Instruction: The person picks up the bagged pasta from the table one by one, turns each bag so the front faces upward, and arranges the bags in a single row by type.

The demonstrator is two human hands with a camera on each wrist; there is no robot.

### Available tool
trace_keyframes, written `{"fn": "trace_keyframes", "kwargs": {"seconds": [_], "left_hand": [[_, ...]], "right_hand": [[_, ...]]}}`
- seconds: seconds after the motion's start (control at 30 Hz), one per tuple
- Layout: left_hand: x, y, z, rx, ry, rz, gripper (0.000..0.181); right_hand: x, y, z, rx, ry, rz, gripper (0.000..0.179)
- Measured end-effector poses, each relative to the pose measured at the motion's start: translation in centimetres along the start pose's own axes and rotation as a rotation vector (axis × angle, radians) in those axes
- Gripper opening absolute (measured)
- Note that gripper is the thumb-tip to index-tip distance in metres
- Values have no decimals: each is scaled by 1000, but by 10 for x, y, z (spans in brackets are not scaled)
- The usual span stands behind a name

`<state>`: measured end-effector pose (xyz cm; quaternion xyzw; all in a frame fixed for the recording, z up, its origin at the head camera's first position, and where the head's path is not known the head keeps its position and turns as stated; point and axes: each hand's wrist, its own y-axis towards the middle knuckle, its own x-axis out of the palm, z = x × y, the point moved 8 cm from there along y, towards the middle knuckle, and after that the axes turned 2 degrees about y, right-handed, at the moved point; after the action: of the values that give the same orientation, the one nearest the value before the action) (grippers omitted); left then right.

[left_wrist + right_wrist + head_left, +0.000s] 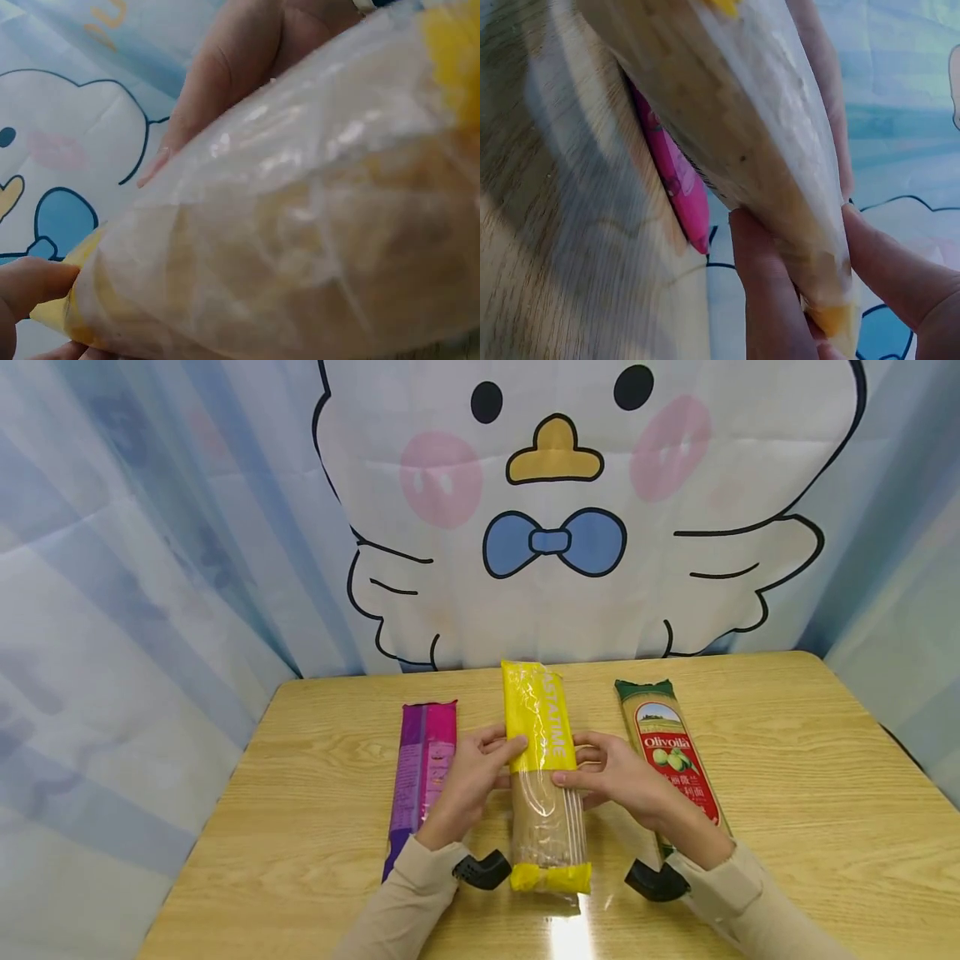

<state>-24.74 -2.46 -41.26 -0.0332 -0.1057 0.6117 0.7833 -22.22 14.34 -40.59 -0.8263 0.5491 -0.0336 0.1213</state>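
Note:
Both hands hold a yellow-and-clear packet of pasta [551,818], lifted off the table, tilted, its printed yellow end pointing away from me. My left hand [478,770] grips its left edge, thumb lying across the front. On the opposite edge my right hand [617,778] pinches it, thumb in front and fingers mostly hidden behind. Pale strands show through the clear wrapper [300,247] in the left wrist view. The right wrist view has the packet [735,120] between thumb and fingers. A purple-and-pink packet [410,777] lies beside my left hand.
To the right, partly behind my right forearm, lies a green-and-red Olivoila pasta packet [678,756]. All of this is on a wooden table [810,777]. A curtain [187,527] with a cartoon figure hangs along the table's far edge. Black wrist mounts [483,870] sit at both cuffs.

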Motion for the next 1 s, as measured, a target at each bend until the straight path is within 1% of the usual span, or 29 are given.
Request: {"fn": "trace_keyframes", "kwargs": {"seconds": [0.07, 0.27, 0.47, 0.73, 1.0], "left_hand": [[1, 0, -2, 4, 13, -14, 52], [-2, -2, -8, -10, 73, -18, 57], [-3, -3, -9, -24, 80, -28, 60], [-6, -1, -12, -44, 80, 4, 62], [-9, 2, -15, -67, 97, 26, 62]], "right_hand": [[-1, 0, 1, 3, 13, 4, 69], [-2, 1, -2, -4, 25, 19, 72], [-1, 3, -3, -4, 24, 37, 70], [-2, 4, 0, 7, 8, 50, 69], [-5, 5, 6, 19, 17, 29, 69]]}}
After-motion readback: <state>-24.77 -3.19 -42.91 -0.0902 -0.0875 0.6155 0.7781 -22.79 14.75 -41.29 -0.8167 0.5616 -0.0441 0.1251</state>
